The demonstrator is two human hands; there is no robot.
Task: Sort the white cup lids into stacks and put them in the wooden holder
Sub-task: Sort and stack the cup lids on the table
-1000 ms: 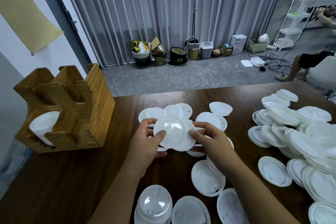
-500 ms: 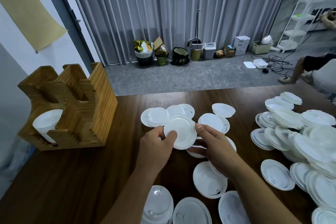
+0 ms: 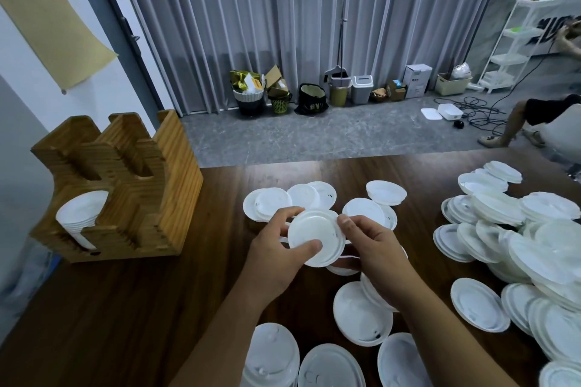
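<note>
Above the middle of the dark wooden table (image 3: 132,317), both hands hold a small stack of white cup lids (image 3: 309,234). My left hand (image 3: 276,253) grips it from the left, thumb across its face. My right hand (image 3: 374,253) pinches its right rim. The wooden holder (image 3: 147,185) stands at the table's left; a stack of lids (image 3: 82,214) lies in its nearest slot. Loose lids (image 3: 292,199) lie flat behind my hands, and a large heap of lids (image 3: 515,229) covers the right side.
More lids (image 3: 358,311) and clear-looking ones (image 3: 272,355) lie near the front edge below my arms. Beyond the table are a grey floor, curtains, bins (image 3: 361,89), a white shelf (image 3: 515,44) and a seated person's leg (image 3: 515,126) at far right.
The two lids held apart a second ago are now pressed together into one stack. My left thumb has slid onto the stack's face; both hands stay in about the same place.
</note>
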